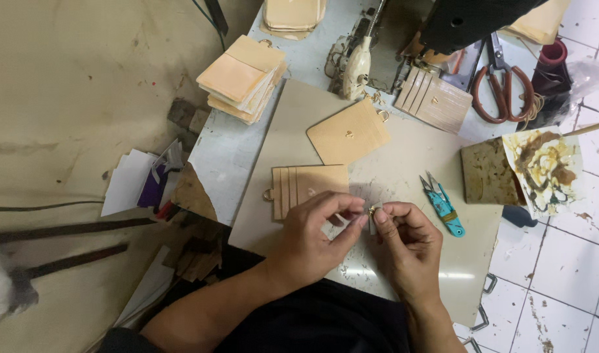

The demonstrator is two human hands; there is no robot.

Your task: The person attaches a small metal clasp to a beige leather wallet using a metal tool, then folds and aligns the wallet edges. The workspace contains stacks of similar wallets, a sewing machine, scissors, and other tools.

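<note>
Together, the left hand (310,236) and the right hand (407,245) meet near the front edge of the beige board (404,163) that covers the table (224,153), fingertips pinched narrow around a small gold ring (372,210) held between them; a bit of pale material shows under the right thumb, too small to make out. Just behind the left hand lies a tan card holder (309,188) with stepped slots and a ring at its left end, and behind that, a plain tan leather piece (349,133), tilted. Teal thread snips (443,206) rest just right of the right hand. A stack of tan pieces (242,78) sits at the table's back left corner, red-handled scissors (503,85) at the back right, and a glue-stained sheet (544,167) by the right edge.
</note>
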